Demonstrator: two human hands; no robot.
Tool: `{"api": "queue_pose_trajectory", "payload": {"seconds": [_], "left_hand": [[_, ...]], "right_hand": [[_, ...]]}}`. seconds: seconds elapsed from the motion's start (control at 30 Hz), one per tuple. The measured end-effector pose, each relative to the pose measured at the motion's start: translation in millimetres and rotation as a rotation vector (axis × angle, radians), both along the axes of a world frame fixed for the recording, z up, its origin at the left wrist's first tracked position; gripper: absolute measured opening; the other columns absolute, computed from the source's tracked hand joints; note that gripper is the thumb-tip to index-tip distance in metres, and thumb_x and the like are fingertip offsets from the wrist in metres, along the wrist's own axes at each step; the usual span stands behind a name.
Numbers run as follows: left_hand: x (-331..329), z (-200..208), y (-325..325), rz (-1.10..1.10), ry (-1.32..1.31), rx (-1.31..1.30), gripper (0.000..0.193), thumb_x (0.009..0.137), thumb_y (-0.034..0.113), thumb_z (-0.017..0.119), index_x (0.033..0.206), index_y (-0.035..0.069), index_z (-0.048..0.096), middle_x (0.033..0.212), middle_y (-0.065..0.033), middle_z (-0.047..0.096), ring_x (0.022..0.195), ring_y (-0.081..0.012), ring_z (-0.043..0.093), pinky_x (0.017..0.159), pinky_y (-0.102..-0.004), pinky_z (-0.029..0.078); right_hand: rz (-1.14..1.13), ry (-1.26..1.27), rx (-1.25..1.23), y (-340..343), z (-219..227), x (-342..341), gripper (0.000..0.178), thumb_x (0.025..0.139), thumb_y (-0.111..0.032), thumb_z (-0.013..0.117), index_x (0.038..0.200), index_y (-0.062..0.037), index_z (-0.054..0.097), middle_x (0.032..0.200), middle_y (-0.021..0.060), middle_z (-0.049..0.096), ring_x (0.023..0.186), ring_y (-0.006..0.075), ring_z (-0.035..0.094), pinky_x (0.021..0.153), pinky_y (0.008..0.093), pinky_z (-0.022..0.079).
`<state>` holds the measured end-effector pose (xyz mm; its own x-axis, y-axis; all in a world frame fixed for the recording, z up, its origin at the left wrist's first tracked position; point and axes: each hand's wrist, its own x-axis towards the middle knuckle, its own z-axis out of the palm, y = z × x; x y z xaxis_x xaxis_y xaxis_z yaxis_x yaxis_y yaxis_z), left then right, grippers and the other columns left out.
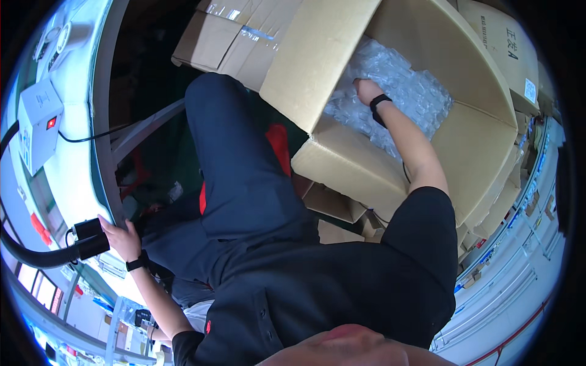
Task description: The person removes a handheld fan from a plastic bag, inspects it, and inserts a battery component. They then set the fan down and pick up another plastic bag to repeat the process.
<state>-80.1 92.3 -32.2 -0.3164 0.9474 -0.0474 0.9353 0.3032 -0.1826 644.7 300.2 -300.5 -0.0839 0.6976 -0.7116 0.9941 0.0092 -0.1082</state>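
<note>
My right arm reaches into a large open cardboard box (pixel 348 158) on the right. Inside it lies a heap of small clear plastic pieces (pixel 421 97), too jumbled to tell their kind. My right hand (pixel 367 91) is at the heap's upper left, fingers curled inward; what they hold, if anything, is hidden. At the left, my left hand (pixel 125 241) rests at the edge of a white worktable (pixel 73 165), its fingers stretched out. Close beside that hand is a black block-shaped fitting (pixel 91 238) on a thick curved black tube.
On the worktable stands a white box-shaped device (pixel 41 125) with a red switch and a black cable. A taped cardboard carton (pixel 232 36) sits beyond my knee, and another carton (pixel 503 49) stands at the far right. A grey metal table leg (pixel 146 131) slants under the table.
</note>
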Motion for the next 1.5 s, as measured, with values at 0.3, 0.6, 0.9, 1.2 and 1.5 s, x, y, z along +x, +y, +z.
{"api": "queue_pose_trajectory", "payload": {"seconds": [0.3,0.6,0.9,1.2,1.5], "left_hand": [[2,5,-2,0.031,-0.031,0.011,0.09,0.08,0.015,0.07,0.151,0.004,0.016,0.143,-0.0295,0.037,0.127,-0.0471,0.043,0.106,-0.0507,0.037],[-4,-9,-17,0.018,0.053,0.183,0.057,0.086,0.018,0.067,0.134,-0.002,0.045,0.131,-0.0318,0.048,0.121,-0.048,0.047,0.102,-0.0527,0.038],[180,66,-9,-0.212,-1.919,0.338,0.066,0.091,0.022,0.064,0.144,0.002,0.03,0.142,-0.0173,0.045,0.125,-0.0268,0.052,0.104,-0.0376,0.041],[103,41,-39,0.422,-2.281,0.955,0.06,0.098,0.03,0.056,0.146,0.007,0.029,0.123,-0.0145,0.054,0.111,-0.0241,0.058,0.094,-0.0376,0.049],[-97,22,-10,0.16,-0.401,0.885,0.063,0.09,0.018,0.063,0.145,0.009,0.034,0.125,-0.019,0.054,0.108,-0.0326,0.059,0.091,-0.0412,0.05]], "right_hand": [[-0.2,0.259,0.209,21,92,14,0.025,0.092,-0.017,0.046,0.102,-0.0008,0.063,0.098,0.0184,0.068,0.093,0.038,0.065,0.086,0.0415,0.05],[-0.622,1.261,0.214,3,296,-76,0.02,0.09,-0.015,0.045,0.073,-0.0061,0.051,0.068,0.0022,0.05,0.061,0.0096,0.047,0.053,0.0245,0.037],[-0.629,2.078,-0.554,-90,343,-288,0.023,0.092,-0.016,0.042,0.073,-0.004,0.048,0.071,0.0101,0.055,0.063,0.0151,0.05,0.057,0.0285,0.04],[-0.201,1.601,0.083,-171,326,-483,0.018,0.093,-0.005,0.052,0.11,0.0006,0.054,0.096,0.0079,0.058,0.088,0.0161,0.057,0.083,0.0286,0.046],[0.205,1.234,-0.186,-190,319,-435,0.03,0.089,0.003,0.057,0.118,-0.0006,0.054,0.107,0.0094,0.061,0.094,0.0151,0.062,0.089,0.0277,0.047]]}}
